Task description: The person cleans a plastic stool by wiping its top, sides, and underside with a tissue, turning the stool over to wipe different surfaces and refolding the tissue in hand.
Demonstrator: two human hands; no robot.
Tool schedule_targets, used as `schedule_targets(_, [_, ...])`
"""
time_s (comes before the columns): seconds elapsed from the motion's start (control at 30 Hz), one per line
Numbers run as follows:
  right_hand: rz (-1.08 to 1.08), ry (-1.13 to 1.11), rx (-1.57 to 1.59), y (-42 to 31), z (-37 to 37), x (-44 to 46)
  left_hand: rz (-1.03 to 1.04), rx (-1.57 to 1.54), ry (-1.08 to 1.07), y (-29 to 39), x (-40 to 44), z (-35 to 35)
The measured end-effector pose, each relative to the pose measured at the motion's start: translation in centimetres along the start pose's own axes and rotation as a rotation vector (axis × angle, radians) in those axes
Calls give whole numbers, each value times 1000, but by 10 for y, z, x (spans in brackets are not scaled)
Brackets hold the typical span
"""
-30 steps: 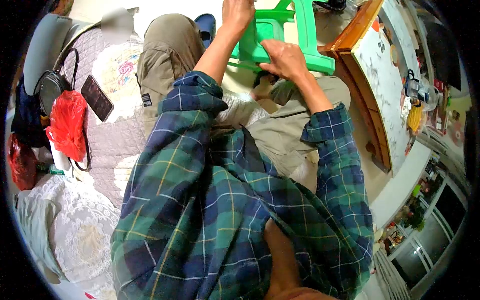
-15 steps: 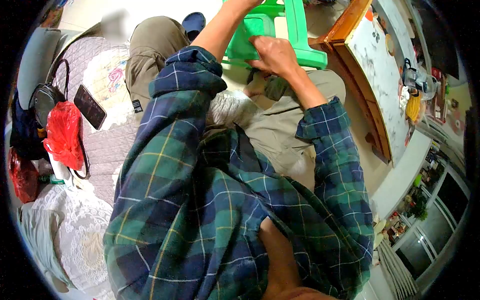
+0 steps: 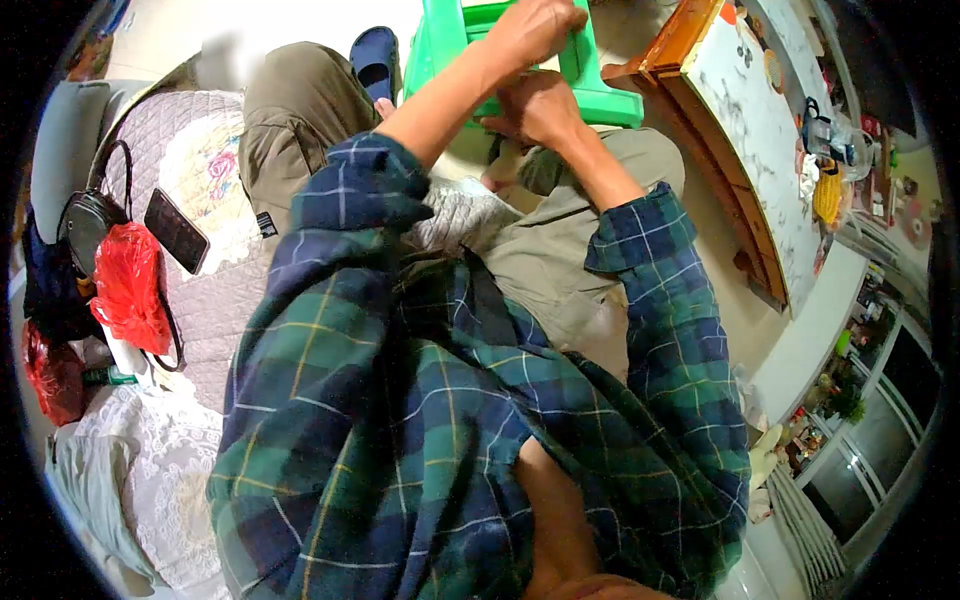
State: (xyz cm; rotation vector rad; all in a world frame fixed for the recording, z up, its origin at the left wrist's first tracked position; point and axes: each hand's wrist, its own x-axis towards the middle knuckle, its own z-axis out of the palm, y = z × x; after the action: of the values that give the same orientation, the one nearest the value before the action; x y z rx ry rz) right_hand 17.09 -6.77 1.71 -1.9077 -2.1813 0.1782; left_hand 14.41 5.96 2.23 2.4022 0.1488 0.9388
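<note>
A green plastic stool [image 3: 612, 106], tipped on its side, stands at the top centre in front of my knees. My left hand [image 3: 537, 32] is over its upper part, fingers curled into a pinch; what lies between them is too small to make out. Below it, my right hand [image 3: 542, 108] is wrapped round the stool's near edge, and the left forearm crosses in front of part of the stool.
On the quilted seat at left lie a phone [image 3: 177, 231], a red plastic bag [image 3: 131, 290] and a black bag [image 3: 88, 232]. A blue slipper [image 3: 374, 62] is on the floor. To the right is a marble-topped wooden table [image 3: 735, 110].
My left hand has moved down and right across the stool, closer to my right hand. The stool has shifted left in view, and the right hand remains at its near edge.
</note>
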Motion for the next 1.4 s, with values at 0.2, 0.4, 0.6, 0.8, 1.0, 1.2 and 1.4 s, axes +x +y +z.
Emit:
schedule_targets(0.2, [-8,40,9,-11,-16,4,-183,-22,-86,-3,16,-7])
schedule_targets(0.4, [2,-32,53,-8,-15,3,-176,-90,318,-20,20,12])
schedule_targets(0.6, [10,-36,-57,-12,-18,5,-209,57,458,-32,38,18])
schedule_targets(0.8, [130,-309,-116,-16,-22,13,-382,-19,-251,-8,18,3])
schedule_targets(1.0, [123,-131,24,-11,11,0,45,-86,-258,34,-21,-7])
schedule_targets(1.2, [31,-214,-134,-16,-12,10,60,34,-52,2,-10,-1])
schedule_targets(1.4, [-4,3,28,-14,-9,11,7,169,42,-48,26,4])
